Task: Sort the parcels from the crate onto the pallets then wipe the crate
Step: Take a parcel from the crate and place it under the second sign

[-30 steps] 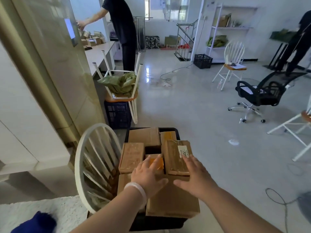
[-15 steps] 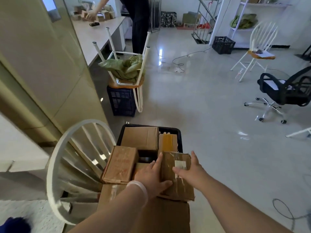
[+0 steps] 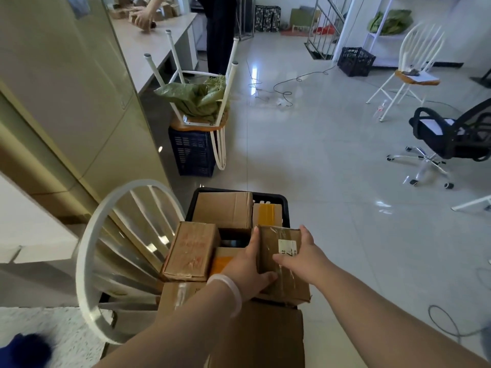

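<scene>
Cardboard labelled parcel (image 3: 285, 281) is sitting atop the stack in the black crate (image 3: 284, 205). My left hand (image 3: 248, 269) and right hand (image 3: 304, 252), flat on top a second ago, are now gripping its sides; lift-out is likely starting.

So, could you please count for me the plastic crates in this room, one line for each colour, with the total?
Black: 2, the near crate full of parcels and the far crate
Blue: 1, the blue crate under the upturned chair
Total: 3
</scene>
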`<state>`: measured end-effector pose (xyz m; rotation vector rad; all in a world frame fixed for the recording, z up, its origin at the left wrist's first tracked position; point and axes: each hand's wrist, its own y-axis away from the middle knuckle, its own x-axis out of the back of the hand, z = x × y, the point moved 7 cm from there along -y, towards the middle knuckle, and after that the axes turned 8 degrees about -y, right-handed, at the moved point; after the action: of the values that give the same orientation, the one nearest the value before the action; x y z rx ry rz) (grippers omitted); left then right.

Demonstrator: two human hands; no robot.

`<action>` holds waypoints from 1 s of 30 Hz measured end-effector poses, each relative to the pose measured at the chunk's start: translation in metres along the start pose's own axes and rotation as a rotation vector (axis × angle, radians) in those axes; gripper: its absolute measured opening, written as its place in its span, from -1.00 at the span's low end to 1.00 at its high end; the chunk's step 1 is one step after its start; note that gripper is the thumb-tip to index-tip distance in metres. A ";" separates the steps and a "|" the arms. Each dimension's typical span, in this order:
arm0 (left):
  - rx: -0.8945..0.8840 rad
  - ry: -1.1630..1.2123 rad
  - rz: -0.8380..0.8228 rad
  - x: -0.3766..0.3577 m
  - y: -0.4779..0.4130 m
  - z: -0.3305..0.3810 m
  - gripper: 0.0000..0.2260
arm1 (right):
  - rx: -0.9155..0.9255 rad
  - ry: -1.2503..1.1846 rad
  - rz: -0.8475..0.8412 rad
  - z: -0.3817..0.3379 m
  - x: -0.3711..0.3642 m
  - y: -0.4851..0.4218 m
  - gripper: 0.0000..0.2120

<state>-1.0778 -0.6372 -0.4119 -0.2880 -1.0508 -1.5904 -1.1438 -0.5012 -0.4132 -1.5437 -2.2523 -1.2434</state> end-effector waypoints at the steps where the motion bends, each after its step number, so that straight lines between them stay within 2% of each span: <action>1: -0.004 -0.004 0.003 0.001 0.001 0.000 -0.06 | 0.006 0.007 0.006 -0.002 0.001 0.002 0.00; 9: -0.062 0.077 0.067 0.022 0.011 0.006 -0.03 | 0.071 0.017 0.077 -0.027 0.015 0.022 0.02; 20: -0.199 0.194 0.263 0.070 0.043 0.023 0.00 | 0.258 0.031 0.239 -0.079 0.038 0.063 0.14; 30: -0.276 0.158 0.408 0.098 0.083 0.017 0.03 | 0.425 -0.050 0.340 -0.105 0.028 0.106 0.04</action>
<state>-1.0421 -0.6851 -0.2970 -0.5196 -0.6016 -1.3572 -1.1028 -0.5404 -0.2725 -1.6955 -1.9939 -0.5959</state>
